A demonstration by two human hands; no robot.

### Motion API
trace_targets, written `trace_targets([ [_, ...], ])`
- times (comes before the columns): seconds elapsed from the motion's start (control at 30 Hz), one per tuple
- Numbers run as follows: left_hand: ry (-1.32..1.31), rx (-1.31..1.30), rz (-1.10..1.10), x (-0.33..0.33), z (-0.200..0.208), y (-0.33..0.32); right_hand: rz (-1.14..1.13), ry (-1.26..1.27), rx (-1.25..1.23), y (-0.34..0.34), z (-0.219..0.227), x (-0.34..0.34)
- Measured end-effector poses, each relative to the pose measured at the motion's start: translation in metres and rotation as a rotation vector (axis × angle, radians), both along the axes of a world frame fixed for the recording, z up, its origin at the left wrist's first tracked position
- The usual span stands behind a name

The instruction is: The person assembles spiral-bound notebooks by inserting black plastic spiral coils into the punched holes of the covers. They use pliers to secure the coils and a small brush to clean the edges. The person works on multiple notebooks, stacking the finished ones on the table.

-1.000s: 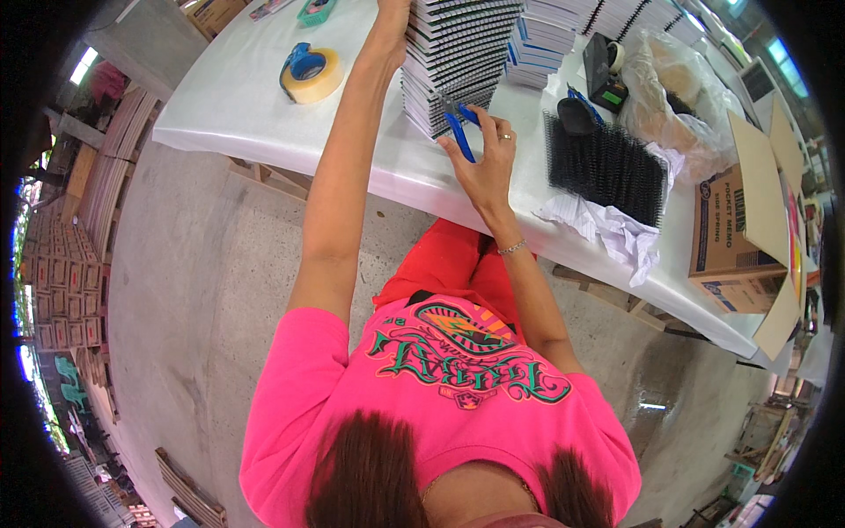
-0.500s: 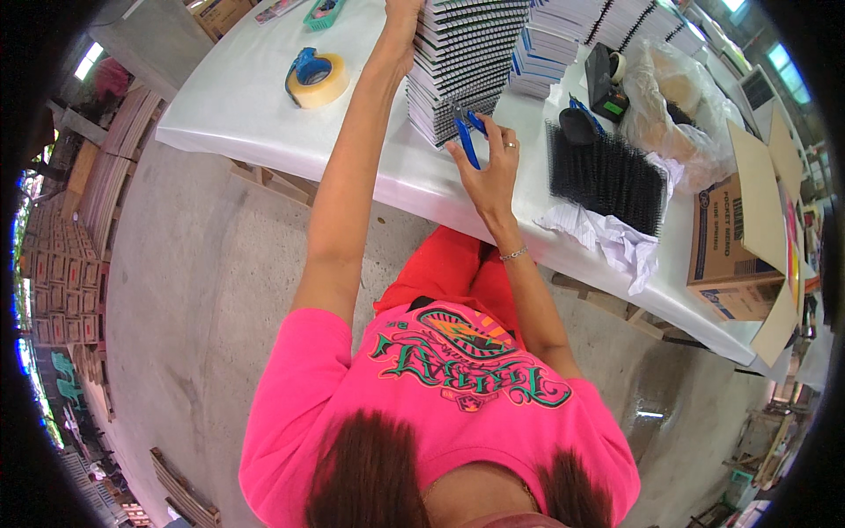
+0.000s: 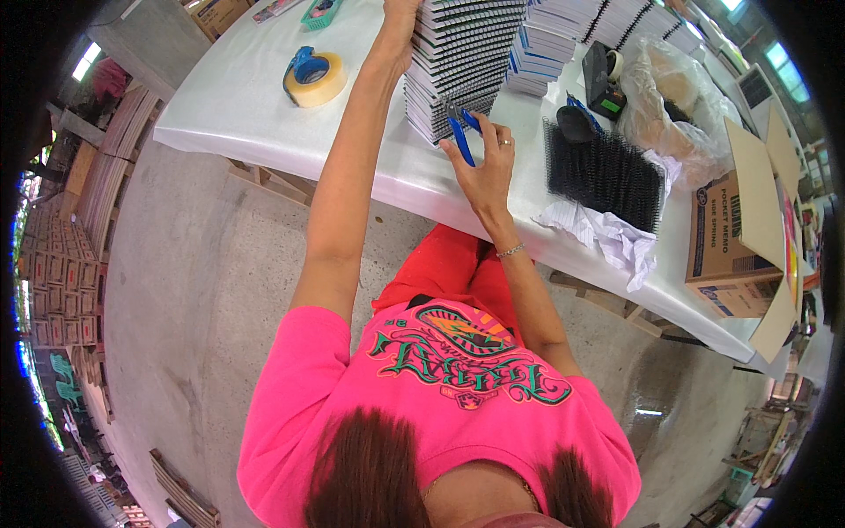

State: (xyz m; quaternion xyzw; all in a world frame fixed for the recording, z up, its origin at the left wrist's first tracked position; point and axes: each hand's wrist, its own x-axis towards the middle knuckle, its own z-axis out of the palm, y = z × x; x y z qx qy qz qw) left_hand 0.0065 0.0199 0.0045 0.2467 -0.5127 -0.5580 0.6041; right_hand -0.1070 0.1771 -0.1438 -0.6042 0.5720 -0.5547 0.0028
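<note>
A tall stack of spiral-bound notebooks [image 3: 462, 57] stands on the table, its black coil edges turned toward me. Along the stack's left side, near the top of the picture, lies my left hand [image 3: 400, 33]; its fingers are hidden behind the notebooks and cut off by the frame. My right hand [image 3: 489, 172] is closed round blue-handled pliers [image 3: 459, 141]. Their metal jaws point up at the coils low on the stack, and I cannot tell whether they grip a wire.
Tape in a blue dispenser [image 3: 314, 79] sits left on the white-covered table [image 3: 238, 97]. Right of the stack lie black plastic coils [image 3: 607, 180] on crumpled paper [image 3: 607, 239], with a black tape dispenser [image 3: 603, 79], a clear plastic bag [image 3: 673, 106] and an open cardboard box [image 3: 735, 246] beyond.
My right hand and the pliers have shifted slightly left along the bottom of the stack. The left hand stays against the notebooks' side.
</note>
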Motion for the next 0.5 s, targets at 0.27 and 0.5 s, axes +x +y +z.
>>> trace_targets([
  [0.27, 0.018, -0.056, -0.03, 0.0, -0.002, -0.002, 0.091, -0.138, 0.133, 0.006, 0.01, 0.003],
  [0.5, 0.043, -0.023, -0.03, 0.001, -0.001, 0.002, 0.732, -0.925, 0.648, 0.002, 0.021, -0.019],
])
